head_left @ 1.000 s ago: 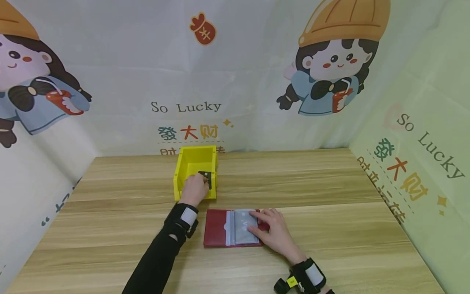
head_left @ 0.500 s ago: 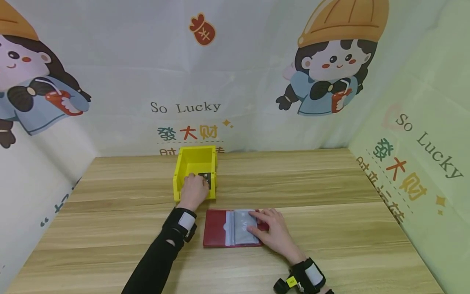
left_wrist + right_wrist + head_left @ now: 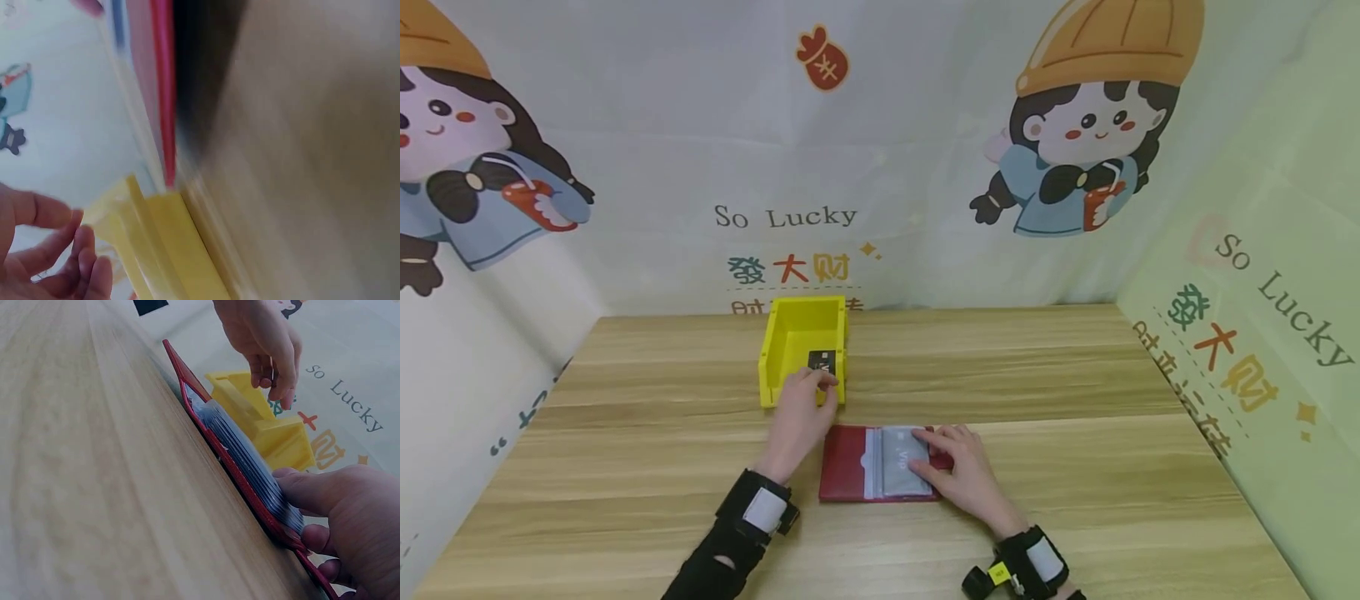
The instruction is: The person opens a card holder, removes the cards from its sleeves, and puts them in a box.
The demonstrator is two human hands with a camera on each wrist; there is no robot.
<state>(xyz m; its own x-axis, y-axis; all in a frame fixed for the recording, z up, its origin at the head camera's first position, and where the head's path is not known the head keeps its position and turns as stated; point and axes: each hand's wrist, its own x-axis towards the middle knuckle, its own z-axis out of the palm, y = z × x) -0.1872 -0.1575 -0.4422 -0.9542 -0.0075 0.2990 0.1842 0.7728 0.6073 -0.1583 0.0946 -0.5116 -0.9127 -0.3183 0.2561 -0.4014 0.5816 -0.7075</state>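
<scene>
A red card holder (image 3: pixel 844 464) with a stack of clear sleeves (image 3: pixel 901 462) lies spread flat on the table. My right hand (image 3: pixel 966 475) rests on its right side. The thumb and index finger, set apart, press the sleeves; the other fingers lie by the red cover. My left hand (image 3: pixel 801 417) hovers over the near edge of the yellow bin (image 3: pixel 802 323). Its fingers are loosely bent, with nothing seen between them, and in the left wrist view the thumb (image 3: pixel 53 212) meets the fingertips. A black card (image 3: pixel 822 360) with pale lettering lies in the bin beyond that hand.
The wood-grain table (image 3: pixel 1037 392) stretches out around the bin and card holder. A printed cloth (image 3: pixel 917 167) with cartoon figures hangs behind it and along both sides. Black straps (image 3: pixel 1033 562) with small cameras sit on both wrists.
My left hand has drawn back from inside the bin to its near edge, and more of the black card shows. The right hand has stayed on the card holder; the head view shifted slightly.
</scene>
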